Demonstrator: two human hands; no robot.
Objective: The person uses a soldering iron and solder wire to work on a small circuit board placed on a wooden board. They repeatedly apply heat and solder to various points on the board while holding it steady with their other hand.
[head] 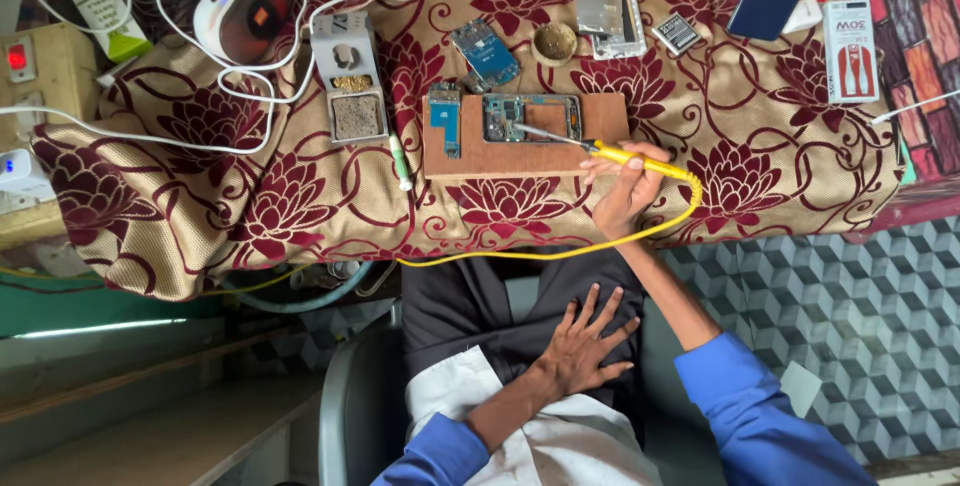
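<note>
Soldering iron (600, 149) in right hand (625, 191)

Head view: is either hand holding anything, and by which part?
The right hand grips a yellow-handled soldering iron by its handle. The left hand rests flat on the lap, holding nothing.

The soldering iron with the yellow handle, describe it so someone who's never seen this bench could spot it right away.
Find the wooden board in the middle of the floral cloth. The soldering iron runs from the opened phone on that board to the right hand gripping it. It alone has a bright yellow handle trailing a yellow cord.
</note>
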